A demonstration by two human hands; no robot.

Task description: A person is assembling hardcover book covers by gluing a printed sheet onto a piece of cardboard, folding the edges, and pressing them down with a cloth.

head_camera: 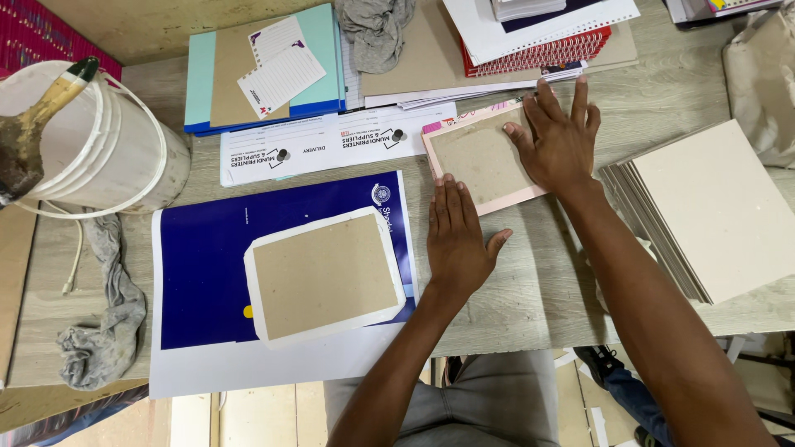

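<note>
Two flat, open hands: my right hand point(560, 142) presses the pink-edged board point(479, 159) on the worktop point(530, 281); my left hand point(456, 238) rests just below it, neither grip clamping anything.

A pale wooden table point(530, 290) carries a white bucket point(99, 149), grey rags point(103, 331) and a blue poster sheet point(207, 273). Stacked grey boards point(712, 207) lie at its right edge.

Left hand point(455, 240) flat, palm down, fingers together, right hand point(560, 142) flat, fingers spread, both forearms extended forward
</note>
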